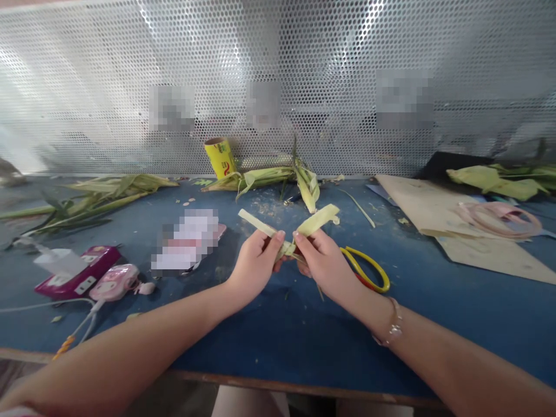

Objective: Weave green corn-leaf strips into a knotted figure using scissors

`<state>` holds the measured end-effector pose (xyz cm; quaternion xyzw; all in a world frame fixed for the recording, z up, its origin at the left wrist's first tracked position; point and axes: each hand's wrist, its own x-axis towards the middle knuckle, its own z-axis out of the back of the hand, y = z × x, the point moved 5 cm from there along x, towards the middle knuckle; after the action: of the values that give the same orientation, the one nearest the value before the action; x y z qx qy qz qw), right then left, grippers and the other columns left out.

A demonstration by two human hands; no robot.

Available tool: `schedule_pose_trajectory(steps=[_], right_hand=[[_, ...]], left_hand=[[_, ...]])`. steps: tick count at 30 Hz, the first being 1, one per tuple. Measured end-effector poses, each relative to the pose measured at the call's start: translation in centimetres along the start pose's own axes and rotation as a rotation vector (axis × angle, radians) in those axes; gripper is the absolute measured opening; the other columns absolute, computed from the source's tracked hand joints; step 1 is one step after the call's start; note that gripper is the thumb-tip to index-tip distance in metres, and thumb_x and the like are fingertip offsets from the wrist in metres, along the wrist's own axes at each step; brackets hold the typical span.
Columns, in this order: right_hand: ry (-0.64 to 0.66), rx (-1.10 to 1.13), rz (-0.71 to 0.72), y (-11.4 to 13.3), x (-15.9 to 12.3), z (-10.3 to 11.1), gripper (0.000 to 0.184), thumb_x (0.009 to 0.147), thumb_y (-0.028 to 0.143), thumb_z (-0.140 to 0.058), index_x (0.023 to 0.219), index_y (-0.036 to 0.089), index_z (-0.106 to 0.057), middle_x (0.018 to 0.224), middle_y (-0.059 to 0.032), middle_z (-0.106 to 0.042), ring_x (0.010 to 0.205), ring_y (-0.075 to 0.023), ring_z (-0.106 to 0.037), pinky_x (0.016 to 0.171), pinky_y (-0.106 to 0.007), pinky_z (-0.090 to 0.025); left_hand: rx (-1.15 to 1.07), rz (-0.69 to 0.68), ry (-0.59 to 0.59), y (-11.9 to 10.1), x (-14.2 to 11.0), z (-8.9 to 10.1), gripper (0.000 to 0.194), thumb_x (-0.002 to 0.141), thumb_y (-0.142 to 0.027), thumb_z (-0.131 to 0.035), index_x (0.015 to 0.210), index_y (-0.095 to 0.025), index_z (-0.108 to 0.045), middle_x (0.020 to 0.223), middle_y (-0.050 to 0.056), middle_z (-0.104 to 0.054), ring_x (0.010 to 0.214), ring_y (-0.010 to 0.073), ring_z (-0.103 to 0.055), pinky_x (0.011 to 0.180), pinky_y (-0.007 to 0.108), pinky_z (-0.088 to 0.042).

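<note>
Over the blue table, my left hand (256, 258) and my right hand (320, 258) pinch pale green corn husk strips (320, 219) between thumbs and fingers. Two flat ends spread up and outward in a V, and the strips cross or fold together between my thumbs (286, 249). The undersides of my fingers are hidden. Just past my right hand lie scissors with yellow handles (377, 267), partly covered by that hand. Farther back, more corn husks (269, 176) are heaped on the table, one bunch pointing toward my hands.
A perforated metal screen (304, 81) closes the back. A yellow tube (219, 157) stands before it. To the left are a husk pile (108, 194), a purple power strip (87, 272), a pink case (115, 282) and a blurred phone-like item (186, 243). Cardboard (417, 202) and a pink band (499, 220) lie right.
</note>
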<state>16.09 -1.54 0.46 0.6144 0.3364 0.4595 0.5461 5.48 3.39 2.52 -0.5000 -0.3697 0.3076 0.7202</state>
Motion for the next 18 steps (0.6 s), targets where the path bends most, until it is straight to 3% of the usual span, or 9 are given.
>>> schedule_pose_trajectory(steps=[4, 11, 18], right_hand=[[0.041, 0.072, -0.052, -0.1, -0.2, -0.4, 0.033, 0.082, 0.046, -0.049, 0.064, 0.019, -0.042, 0.048, 0.0072, -0.042, 0.037, -0.0051, -0.032, 0.037, -0.021, -0.024], [0.030, -0.019, 0.070, 0.6, -0.4, -0.3, 0.041, 0.086, 0.045, -0.043, 0.055, 0.019, -0.038, 0.042, 0.0071, -0.035, 0.039, -0.0063, -0.033, 0.041, -0.022, -0.028], [0.022, 0.060, 0.164, 0.9, -0.6, -0.6, 0.027, 0.088, 0.039, -0.042, 0.069, 0.021, -0.042, 0.044, 0.0089, -0.037, 0.039, -0.0071, -0.036, 0.043, -0.021, -0.031]], left_hand=[[0.041, -0.032, -0.022, -0.1, -0.3, 0.1, 0.026, 0.086, -0.035, -0.043, 0.065, -0.019, -0.042, 0.042, -0.008, -0.043, 0.037, 0.0059, -0.038, 0.040, 0.019, -0.030], [-0.056, -0.024, -0.054, 0.0, -0.3, 0.1, 0.024, 0.088, -0.033, -0.038, 0.068, -0.020, -0.036, 0.043, -0.009, -0.044, 0.036, 0.0050, -0.038, 0.038, 0.018, -0.029], [-0.238, 0.055, -0.093, 0.4, -0.2, -0.3, 0.026, 0.087, -0.034, -0.040, 0.066, -0.021, -0.033, 0.047, -0.009, -0.038, 0.036, 0.0046, -0.038, 0.036, 0.018, -0.029]])
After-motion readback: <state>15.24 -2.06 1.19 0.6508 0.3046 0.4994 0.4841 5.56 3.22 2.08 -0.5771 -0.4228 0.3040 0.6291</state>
